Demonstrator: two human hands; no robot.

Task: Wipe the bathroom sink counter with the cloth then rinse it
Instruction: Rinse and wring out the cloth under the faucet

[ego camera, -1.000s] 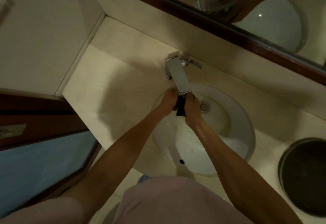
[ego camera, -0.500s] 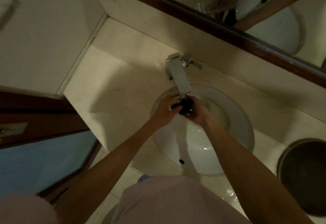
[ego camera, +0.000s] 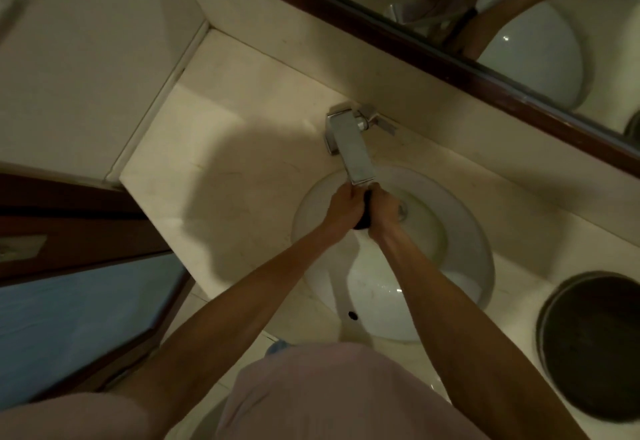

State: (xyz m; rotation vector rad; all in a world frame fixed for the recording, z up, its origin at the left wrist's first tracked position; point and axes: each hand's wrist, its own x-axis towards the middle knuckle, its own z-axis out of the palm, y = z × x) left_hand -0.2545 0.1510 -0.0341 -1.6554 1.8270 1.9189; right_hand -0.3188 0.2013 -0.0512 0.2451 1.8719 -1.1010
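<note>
A dark cloth point(ego camera: 363, 220) is bunched between my two hands, just below the spout of the chrome faucet point(ego camera: 355, 154). My left hand point(ego camera: 346, 209) grips it from the left and my right hand point(ego camera: 382, 213) from the right, both closed on it over the white round sink basin point(ego camera: 460, 242). Most of the cloth is hidden by my fingers. The beige counter point(ego camera: 221, 176) spreads out to the left of the basin.
A mirror point(ego camera: 519, 17) with a dark wooden frame runs along the back wall and reflects my hands. A round dark bin opening point(ego camera: 588, 346) is set in the counter at the right. The faucet lever point(ego camera: 379, 123) sticks out to the right. A wooden door point(ego camera: 69, 232) stands at left.
My hands have drawn closer together, squeezing the cloth into a tighter vertical bunch under the spout; half a second ago they were spread a little, with more of the cloth showing.
</note>
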